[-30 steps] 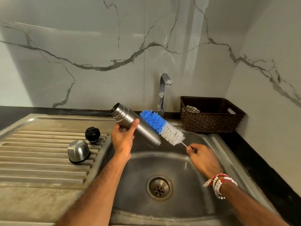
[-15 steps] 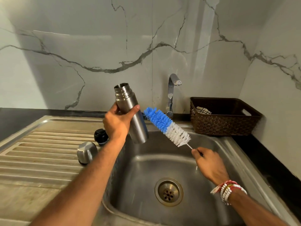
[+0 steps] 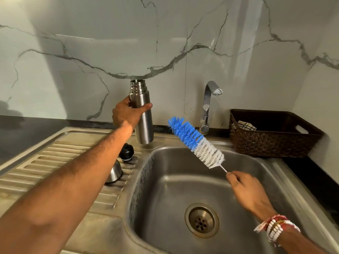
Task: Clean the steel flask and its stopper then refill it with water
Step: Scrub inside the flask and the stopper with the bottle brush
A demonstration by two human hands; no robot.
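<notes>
The flask (image 3: 145, 125) is gripped upright by the left hand (image 3: 124, 114), ten o'clock from the brush (image 3: 192, 138) pinched by the right hand (image 3: 245, 189).

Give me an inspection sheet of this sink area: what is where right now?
Surface: steel sink with a ribbed draining board on its left.
Job's things: flask upright, mouth open, held above the sink's back edge; black stopper and steel cup sit on the draining board; brush in the air over the basin, outside the flask.
Clutter: brown basket holding a checked cloth, right of the tap.
Grips: left hand grips the flask; right hand pinches the brush handle.
Cables: nothing seen.
Surroundings: marble-patterned wall; no water runs from the tap.
</notes>
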